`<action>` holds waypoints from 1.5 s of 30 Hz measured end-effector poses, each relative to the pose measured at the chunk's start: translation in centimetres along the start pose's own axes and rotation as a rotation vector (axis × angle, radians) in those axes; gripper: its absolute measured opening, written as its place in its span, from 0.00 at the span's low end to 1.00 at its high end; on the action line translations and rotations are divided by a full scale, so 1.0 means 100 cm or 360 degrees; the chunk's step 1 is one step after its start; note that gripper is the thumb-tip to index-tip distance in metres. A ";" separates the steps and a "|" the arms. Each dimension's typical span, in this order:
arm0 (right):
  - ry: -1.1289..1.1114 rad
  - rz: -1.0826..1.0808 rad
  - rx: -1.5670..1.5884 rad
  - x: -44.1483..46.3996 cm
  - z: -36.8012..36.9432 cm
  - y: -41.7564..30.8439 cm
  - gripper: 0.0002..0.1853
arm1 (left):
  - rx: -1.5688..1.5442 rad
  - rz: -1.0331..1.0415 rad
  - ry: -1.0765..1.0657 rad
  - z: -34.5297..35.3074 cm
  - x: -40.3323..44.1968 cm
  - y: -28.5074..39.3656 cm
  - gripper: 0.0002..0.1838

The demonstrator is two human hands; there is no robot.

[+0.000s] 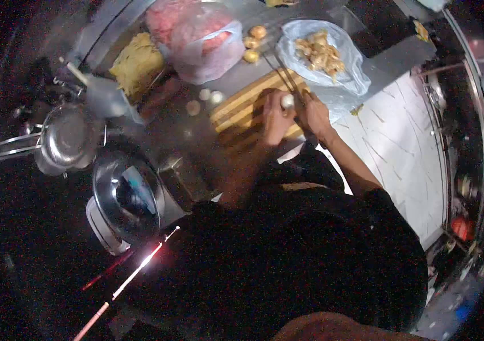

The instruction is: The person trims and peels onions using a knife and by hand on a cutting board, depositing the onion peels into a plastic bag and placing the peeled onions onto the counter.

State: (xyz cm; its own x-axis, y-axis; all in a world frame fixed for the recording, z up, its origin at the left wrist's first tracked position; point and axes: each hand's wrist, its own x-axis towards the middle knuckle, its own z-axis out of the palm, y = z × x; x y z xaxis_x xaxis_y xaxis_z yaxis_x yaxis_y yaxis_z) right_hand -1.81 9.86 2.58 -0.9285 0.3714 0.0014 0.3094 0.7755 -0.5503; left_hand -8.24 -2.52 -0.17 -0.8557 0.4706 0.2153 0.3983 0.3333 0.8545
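A small, smooth, white round piece (pixel 287 102), which looks like a peeled vegetable, is in the left hand (pixel 277 116), over the cutting board. The left hand is closed on it, and the piece shows at the thumb side, facing the right hand (pixel 314 115). The right hand is just beside, with bent fingers. A long, thin, dark shape (pixel 288 75) reaches forward from it, perhaps a knife, but I cannot tell surely, nor how tightly this hand is closed.

Under and ahead of the hands lies a rectangular wooden cutting board (pixel 244 105) with light and dark stripes, on a grey metal desk (pixel 262 67). To the left of the left hand, beyond the board, rest more pale round pieces (pixel 217 97). Ahead of the right hand is an open, translucent plastic bag (pixel 353 65) with light brown, papery peelings (pixel 321 54). Farther ahead of the left hand are three yellow-brown round vegetables (pixel 251 43).

To work well here, I think the left hand should grip firmly but without squeezing, because such a smooth piece could slip. If the dark shape is a blade, its movements should be short, and the left thumb should be away from the edge.
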 end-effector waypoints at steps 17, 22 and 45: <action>0.0531 -0.0140 -0.0112 0.082 -0.060 0.041 0.09 | 0.0516 -0.0120 0.0474 -0.093 0.059 -0.089 0.19; 0.0527 -0.0268 -0.0131 0.119 -0.084 0.073 0.10 | 0.1033 0.0172 0.0472 -0.072 0.077 -0.019 0.19; 0.0171 0.0288 0.0332 -0.009 -0.101 0.050 0.17 | -0.0047 -0.0053 -0.0211 -0.035 0.097 -0.008 0.22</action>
State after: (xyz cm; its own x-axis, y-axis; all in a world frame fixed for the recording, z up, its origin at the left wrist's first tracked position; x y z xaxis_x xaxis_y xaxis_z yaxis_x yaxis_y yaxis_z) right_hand 2.65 18.53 8.25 -0.8315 0.5547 -0.0301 0.4087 0.5742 -0.7094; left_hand -18.06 -1.07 2.87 -0.8163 0.5642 0.1239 0.3589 0.3272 0.8742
